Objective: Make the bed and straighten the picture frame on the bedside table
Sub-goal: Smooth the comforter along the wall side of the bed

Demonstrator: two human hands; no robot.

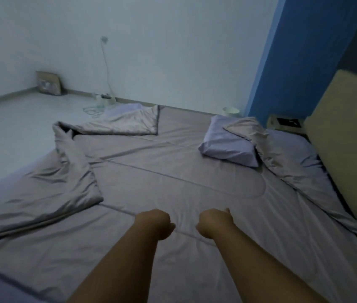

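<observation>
A grey quilt [173,171] lies spread over the bed, with its left corner [70,171] and far corner [125,121] folded back on itself. Both my hands rest on the quilt near the front middle. My left hand [154,224] and my right hand [213,221] are curled into fists, fingers tucked down into the fabric, which puckers between them. Two lilac pillows [227,145] lie at the right by the beige headboard [348,138]; the nearer one [295,149] is partly under a quilt flap. A bedside table [286,124] beyond holds a dark flat object, too blurred to identify.
A blue wall [293,51] stands behind the bedside table. On the floor at the far side are a small white bin [231,111], a cable with a plug [102,103] and a cardboard box [48,84] against the white wall.
</observation>
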